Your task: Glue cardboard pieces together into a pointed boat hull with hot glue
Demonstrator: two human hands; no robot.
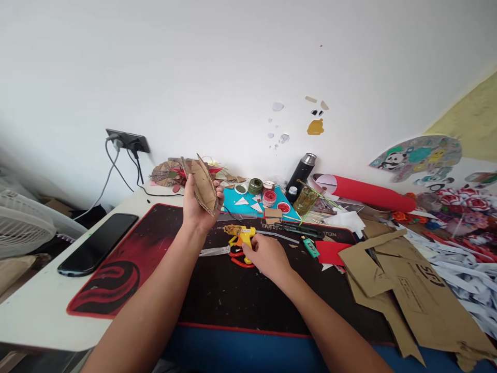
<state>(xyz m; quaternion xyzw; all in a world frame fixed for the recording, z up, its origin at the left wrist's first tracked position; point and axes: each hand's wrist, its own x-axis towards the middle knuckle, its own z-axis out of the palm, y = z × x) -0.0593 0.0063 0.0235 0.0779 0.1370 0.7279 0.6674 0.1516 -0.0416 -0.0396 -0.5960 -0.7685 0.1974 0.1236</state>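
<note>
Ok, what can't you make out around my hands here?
Head view:
- Glue gun handle: covered by the right hand.
- Scissors: partly behind that hand.
- Cardboard piece in the left hand: far side hidden.
- Cardboard sheets: cut off by the bottom edge.

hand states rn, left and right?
Left hand: closed on a cardboard piece, held up.
Right hand: closed on the yellow glue gun.

Soft, even daylight fills the scene, brightest on the plain white wall (233,62), with only faint shadows. Wide-angle distortion bends the edges, and the white plastic fan (19,223) looks slightly blurred.
</note>
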